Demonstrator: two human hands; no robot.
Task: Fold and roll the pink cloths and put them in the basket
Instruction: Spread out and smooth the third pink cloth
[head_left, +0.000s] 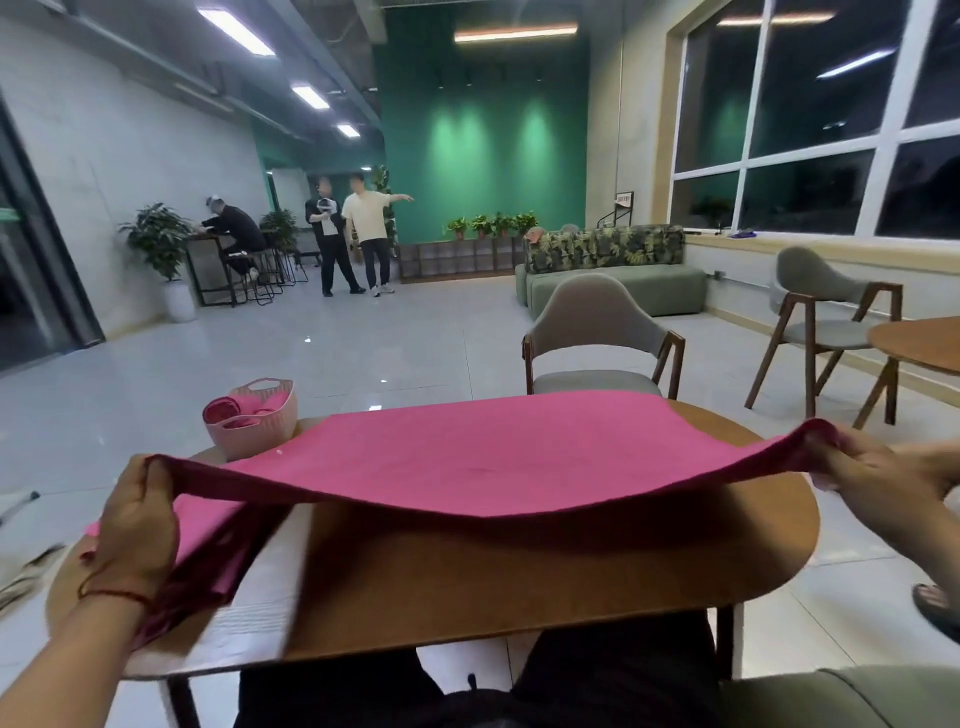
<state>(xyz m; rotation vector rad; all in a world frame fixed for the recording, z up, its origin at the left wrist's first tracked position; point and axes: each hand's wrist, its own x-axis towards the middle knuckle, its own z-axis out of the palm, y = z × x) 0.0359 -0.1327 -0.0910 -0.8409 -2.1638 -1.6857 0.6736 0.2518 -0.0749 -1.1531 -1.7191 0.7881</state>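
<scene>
Head view: my left hand (137, 519) grips the near left corner of the pink cloth (467, 452), fingers (156, 470) curled round the bunched edge. My right hand (872, 462) pinches the near right corner in the same manner. The cloth is stretched taut between both hands. Its near edge is held above the table (519, 577) and its far part lies flat on the top, reaching the far edge. A second pink cloth (208, 540) lies flat on the table below my left hand, partly blurred. The pink basket (260, 434) stands at the table's far left, just beside the stretched cloth, with rolled pink cloths (223, 410) inside. A grey chair (597, 332) stands beyond the table.
</scene>
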